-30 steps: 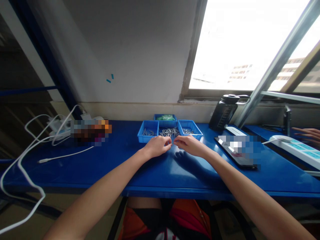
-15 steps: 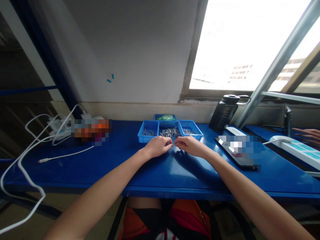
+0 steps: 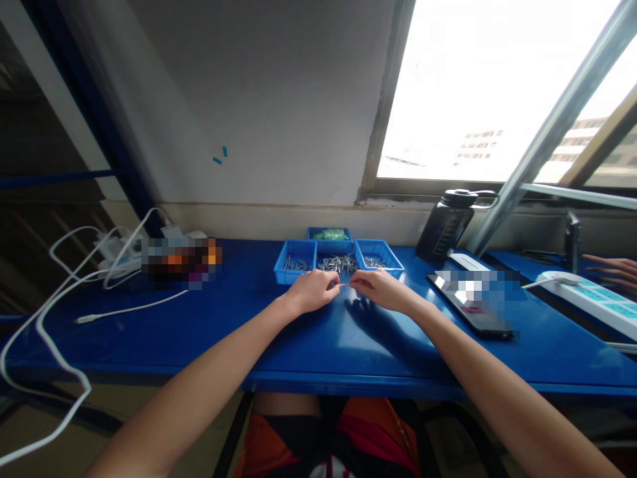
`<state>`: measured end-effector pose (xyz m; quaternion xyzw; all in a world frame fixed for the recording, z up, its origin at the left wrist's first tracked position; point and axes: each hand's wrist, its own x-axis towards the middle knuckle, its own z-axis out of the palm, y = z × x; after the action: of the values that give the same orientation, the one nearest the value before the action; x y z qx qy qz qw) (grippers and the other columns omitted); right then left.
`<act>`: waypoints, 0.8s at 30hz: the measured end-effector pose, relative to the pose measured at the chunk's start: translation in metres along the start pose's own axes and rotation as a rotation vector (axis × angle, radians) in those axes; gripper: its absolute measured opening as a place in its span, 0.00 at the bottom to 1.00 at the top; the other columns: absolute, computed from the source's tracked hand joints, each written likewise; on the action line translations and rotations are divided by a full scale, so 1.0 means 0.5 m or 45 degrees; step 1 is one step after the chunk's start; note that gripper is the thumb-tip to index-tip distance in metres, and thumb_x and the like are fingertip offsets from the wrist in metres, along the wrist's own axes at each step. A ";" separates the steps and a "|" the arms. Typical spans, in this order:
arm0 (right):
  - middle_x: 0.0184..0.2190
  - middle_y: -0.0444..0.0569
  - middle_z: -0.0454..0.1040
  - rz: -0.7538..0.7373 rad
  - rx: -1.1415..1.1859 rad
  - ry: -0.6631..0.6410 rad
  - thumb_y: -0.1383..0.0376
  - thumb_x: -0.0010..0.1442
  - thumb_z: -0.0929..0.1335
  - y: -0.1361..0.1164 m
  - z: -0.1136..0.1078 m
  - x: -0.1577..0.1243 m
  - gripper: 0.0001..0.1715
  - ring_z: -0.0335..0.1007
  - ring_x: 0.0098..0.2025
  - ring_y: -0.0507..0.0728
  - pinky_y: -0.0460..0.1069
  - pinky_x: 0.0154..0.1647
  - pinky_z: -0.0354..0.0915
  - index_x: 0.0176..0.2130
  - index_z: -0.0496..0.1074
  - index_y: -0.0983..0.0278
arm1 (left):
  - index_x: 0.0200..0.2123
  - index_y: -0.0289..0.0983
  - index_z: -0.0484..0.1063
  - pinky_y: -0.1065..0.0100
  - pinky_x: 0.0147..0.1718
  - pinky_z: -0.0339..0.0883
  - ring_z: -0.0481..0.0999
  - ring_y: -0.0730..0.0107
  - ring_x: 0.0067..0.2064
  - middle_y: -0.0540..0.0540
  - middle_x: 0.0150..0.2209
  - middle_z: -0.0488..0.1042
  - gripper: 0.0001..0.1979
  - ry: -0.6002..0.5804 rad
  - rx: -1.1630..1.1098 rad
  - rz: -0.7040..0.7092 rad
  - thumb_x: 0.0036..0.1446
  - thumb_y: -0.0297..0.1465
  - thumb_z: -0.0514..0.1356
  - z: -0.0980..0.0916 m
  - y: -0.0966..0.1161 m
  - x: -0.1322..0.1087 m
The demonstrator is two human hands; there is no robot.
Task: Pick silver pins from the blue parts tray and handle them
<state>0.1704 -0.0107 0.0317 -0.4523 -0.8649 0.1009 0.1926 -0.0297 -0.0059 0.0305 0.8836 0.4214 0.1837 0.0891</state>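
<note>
My left hand point(image 3: 314, 292) and my right hand point(image 3: 374, 287) are both pinched closed, held close together over the desk's middle. A thin, silvery metal pin point(image 3: 344, 285) spans the small gap between their fingertips; its exact kind is too small to tell. Just beyond lies a pile of slim metal pieces point(image 3: 339, 263). Left of it stands a blue bin point(image 3: 281, 275) with similar pieces inside, and on the right another blue bin point(image 3: 395, 272) also holds some. Behind the pile sits a third blue bin point(image 3: 309, 232) containing a green bag point(image 3: 330, 234).
A black bottle point(image 3: 444, 229) stands at the back right, with a partly blurred phone-like device point(image 3: 448, 292) before it. Further right are a white power strip point(image 3: 592, 292) and another person's hand point(image 3: 614, 267). White cables point(image 3: 74, 372) trail along the left side.
My hands have drawn slightly apart, the right one shifting a little to the right. The thin metal pin now shows between the fingertips. The bins have not moved.
</note>
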 end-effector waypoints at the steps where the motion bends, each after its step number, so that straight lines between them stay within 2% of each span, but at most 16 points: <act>1: 0.23 0.44 0.72 0.004 0.005 -0.003 0.62 0.58 0.61 0.001 0.000 0.000 0.10 0.64 0.23 0.50 0.43 0.24 0.55 0.33 0.70 0.63 | 0.35 0.40 0.71 0.72 0.28 0.60 0.72 0.68 0.31 0.49 0.29 0.74 0.11 -0.001 0.003 -0.004 0.55 0.36 0.51 0.000 0.000 0.000; 11: 0.25 0.46 0.74 0.013 0.070 -0.024 0.62 0.60 0.59 0.006 0.000 -0.001 0.14 0.68 0.26 0.51 0.44 0.28 0.58 0.31 0.70 0.64 | 0.36 0.38 0.71 0.72 0.29 0.60 0.73 0.66 0.32 0.46 0.31 0.74 0.15 -0.017 0.041 -0.057 0.59 0.38 0.47 -0.005 0.008 -0.003; 24: 0.23 0.45 0.73 0.020 0.086 -0.039 0.64 0.61 0.58 0.008 0.002 0.000 0.14 0.67 0.25 0.51 0.44 0.28 0.58 0.29 0.68 0.64 | 0.35 0.37 0.71 0.71 0.29 0.61 0.73 0.66 0.32 0.45 0.31 0.75 0.14 -0.031 0.038 -0.069 0.58 0.36 0.48 -0.007 0.011 -0.003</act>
<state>0.1729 -0.0082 0.0296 -0.4509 -0.8603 0.1384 0.1937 -0.0281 -0.0105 0.0348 0.8753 0.4466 0.1643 0.0859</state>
